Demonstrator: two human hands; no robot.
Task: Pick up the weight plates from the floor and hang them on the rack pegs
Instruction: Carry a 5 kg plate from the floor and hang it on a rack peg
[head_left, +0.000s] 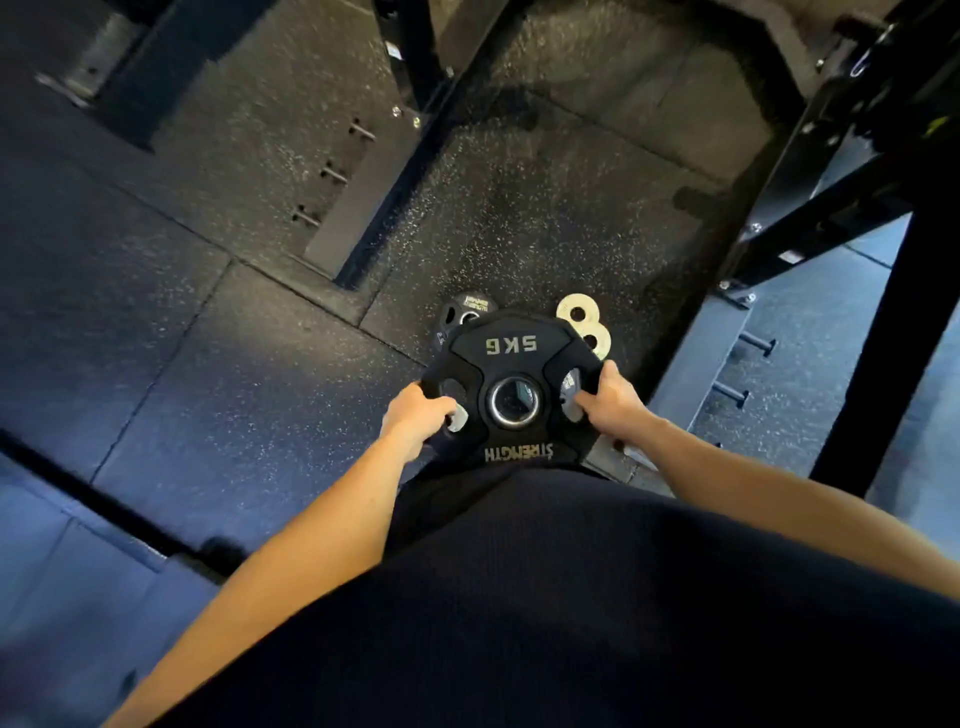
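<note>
Both hands, the left hand (418, 415) and right hand (610, 400), grip the 5 kg plate (511, 364) through opposite handle slots (likely for balance), fingers curled.

You are in a gym. Evidence: speckled rubber floor (545, 208) laid in tiles, black steel rack (810, 234) bolted at its base, storage pegs (756, 344) on it, and weight plates (511, 384), one marked 5KG.
</note>
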